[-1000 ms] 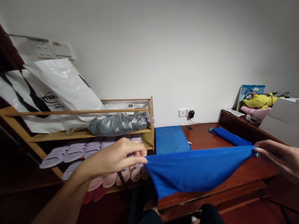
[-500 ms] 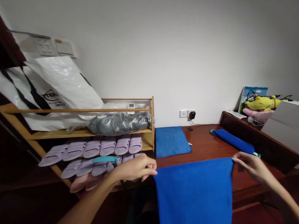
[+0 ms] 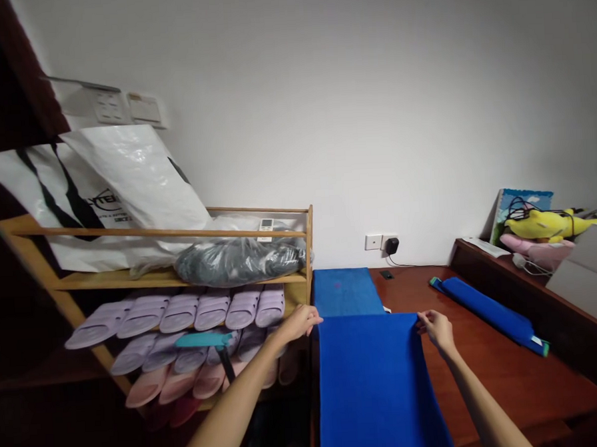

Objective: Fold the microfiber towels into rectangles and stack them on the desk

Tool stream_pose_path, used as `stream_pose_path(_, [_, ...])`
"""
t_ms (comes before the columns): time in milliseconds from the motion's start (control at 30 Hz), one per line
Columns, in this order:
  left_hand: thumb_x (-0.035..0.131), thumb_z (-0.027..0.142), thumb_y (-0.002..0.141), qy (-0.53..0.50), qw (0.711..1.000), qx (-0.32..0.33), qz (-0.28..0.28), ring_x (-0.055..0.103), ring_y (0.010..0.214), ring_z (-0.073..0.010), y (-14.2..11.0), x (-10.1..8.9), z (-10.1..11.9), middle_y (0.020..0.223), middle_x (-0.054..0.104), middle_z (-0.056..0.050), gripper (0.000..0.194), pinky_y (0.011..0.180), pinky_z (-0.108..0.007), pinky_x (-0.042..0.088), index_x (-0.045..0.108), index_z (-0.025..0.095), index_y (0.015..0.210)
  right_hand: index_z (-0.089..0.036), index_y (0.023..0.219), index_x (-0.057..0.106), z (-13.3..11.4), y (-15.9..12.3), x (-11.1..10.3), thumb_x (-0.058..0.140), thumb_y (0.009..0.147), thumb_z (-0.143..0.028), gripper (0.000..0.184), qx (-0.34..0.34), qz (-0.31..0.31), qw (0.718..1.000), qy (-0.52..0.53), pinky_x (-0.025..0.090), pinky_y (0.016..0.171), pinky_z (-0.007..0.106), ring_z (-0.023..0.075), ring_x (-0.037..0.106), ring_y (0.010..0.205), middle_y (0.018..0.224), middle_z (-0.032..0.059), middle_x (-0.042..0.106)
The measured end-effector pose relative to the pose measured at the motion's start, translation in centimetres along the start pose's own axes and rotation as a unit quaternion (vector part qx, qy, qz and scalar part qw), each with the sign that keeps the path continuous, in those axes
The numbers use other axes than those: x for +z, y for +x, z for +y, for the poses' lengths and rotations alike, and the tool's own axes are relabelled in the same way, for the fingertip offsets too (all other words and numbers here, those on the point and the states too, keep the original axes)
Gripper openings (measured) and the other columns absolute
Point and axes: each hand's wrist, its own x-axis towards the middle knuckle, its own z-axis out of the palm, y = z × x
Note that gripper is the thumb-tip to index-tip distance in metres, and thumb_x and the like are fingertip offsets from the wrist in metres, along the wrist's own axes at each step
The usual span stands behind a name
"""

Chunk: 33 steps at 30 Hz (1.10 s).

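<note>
A bright blue cloth (image 3: 372, 386) hangs between my two hands, its top edge stretched nearly straight and its lower part running out of view. My left hand (image 3: 301, 321) pinches the top left corner, close to the rack's right post. At the top right corner, my right hand (image 3: 437, 329) is closed on the cloth between thumb and fingers. Just behind the raised edge, a folded blue cloth (image 3: 349, 293) lies flat on the wooden tabletop (image 3: 491, 373), its near part hidden. To the right of my right hand rests a rolled blue cloth (image 3: 488, 310) with green ends.
On the left stands a wooden rack (image 3: 310, 249) with rows of lilac slippers (image 3: 180, 314), pink slippers (image 3: 169, 385) and a white bag (image 3: 131, 185) on top. A black plug (image 3: 392, 246) sits in the wall. A raised ledge (image 3: 546, 284) at right holds a yellow plush toy (image 3: 543, 224).
Both hands have moved closer together, the right one leftward, and the held cloth now overlaps the near part of the folded cloth. The view has tilted slightly.
</note>
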Motion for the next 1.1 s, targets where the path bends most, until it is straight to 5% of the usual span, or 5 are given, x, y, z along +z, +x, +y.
stream_pose_path(500, [0.050, 0.030, 0.081, 0.118, 0.988, -0.091, 0.028, 0.057, 0.055, -0.0154, 5.5, 2.6, -5.1, 0.048, 0.056, 0.002, 0.023, 0.060, -0.025, 0.042, 0.054, 0.020, 0.061, -0.020, 0.073, 0.059, 3.3, 5.3, 5.6, 0.046, 0.077, -0.046, 0.030, 0.018, -0.013, 0.999, -0.047, 0.049, 0.055, 0.026, 0.0173, 0.064, 0.052, 0.061, 0.0039, 0.069])
stream_pose_path(633, [0.034, 0.010, 0.084, 0.183, 0.977, -0.080, 0.076, 0.060, 0.093, -0.0228, 4.9, 7.1, -2.2, 0.094, 0.067, -0.011, 0.030, 0.084, -0.036, 0.043, 0.060, 0.015, 0.096, -0.016, 0.091, 0.064, 1.7, 3.0, 9.3, 0.041, 0.082, -0.039, 0.034, -0.015, -0.004, 0.995, -0.100, 0.051, 0.071, 0.033, 0.0237, 0.068, 0.078, 0.085, 0.0138, 0.072])
stream_pose_path(733, [0.029, 0.004, 0.083, 0.205, 0.975, -0.028, 0.078, 0.041, 0.126, -0.0211, 4.4, 12.3, 0.1, 0.135, 0.050, -0.010, 0.049, 0.104, -0.038, 0.030, 0.051, 0.020, 0.123, -0.023, 0.113, 0.061, -0.2, -0.3, 13.8, 0.043, 0.083, -0.034, 0.037, -0.111, -0.059, 0.985, -0.117, 0.043, 0.095, 0.034, 0.0223, 0.058, 0.110, 0.117, 0.0098, 0.065])
stream_pose_path(833, [0.032, 0.020, 0.090, 0.250, 0.966, 0.003, 0.070, 0.023, 0.138, -0.0226, 3.9, 15.4, -0.3, 0.150, 0.031, -0.007, 0.049, 0.111, -0.042, 0.023, 0.035, 0.020, 0.139, -0.027, 0.131, 0.049, -0.2, -2.3, 16.3, 0.041, 0.087, -0.036, 0.046, -0.211, -0.145, 0.951, -0.172, 0.029, 0.108, 0.037, 0.0201, 0.038, 0.132, 0.140, 0.0041, 0.047])
stream_pose_path(1100, [0.024, 0.050, 0.094, 0.310, 0.943, -0.071, 0.102, 0.016, 0.140, -0.0229, 1.9, 14.0, -4.8, 0.153, 0.020, -0.004, 0.057, 0.112, -0.049, 0.018, 0.024, 0.025, 0.145, -0.028, 0.145, 0.019, 6.0, 0.0, 11.6, 0.020, 0.089, -0.060, 0.064, -0.111, -0.093, 0.917, -0.371, 0.017, 0.113, 0.046, 0.0181, 0.014, 0.141, 0.154, 0.0024, 0.020])
